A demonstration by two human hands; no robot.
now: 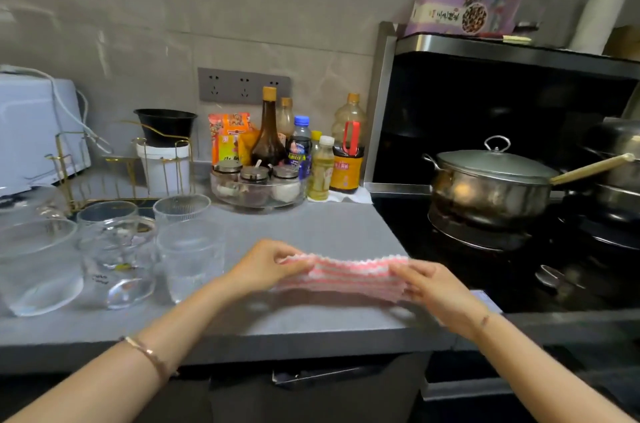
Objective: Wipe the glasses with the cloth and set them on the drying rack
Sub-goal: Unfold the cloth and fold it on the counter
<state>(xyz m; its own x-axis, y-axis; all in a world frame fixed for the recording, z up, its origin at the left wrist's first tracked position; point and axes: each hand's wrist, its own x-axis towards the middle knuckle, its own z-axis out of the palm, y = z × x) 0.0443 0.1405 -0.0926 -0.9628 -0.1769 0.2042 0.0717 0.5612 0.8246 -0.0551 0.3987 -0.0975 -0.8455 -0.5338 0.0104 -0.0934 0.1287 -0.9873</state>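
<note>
Pink cloth (349, 275) pinched by two hands (266, 267) (429, 287).

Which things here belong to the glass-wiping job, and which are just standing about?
Job: pink-and-white cloth, pinched by the left hand and right hand; glasses on the counter; gold wire drying rack behind them.

Standing about: condiment bottles, spice jar tray, lidded pot on the stove, white appliance, paper towel roll.

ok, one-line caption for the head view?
Left hand and right hand pinch the pink cloth; glasses stand beside the drying rack.
</note>
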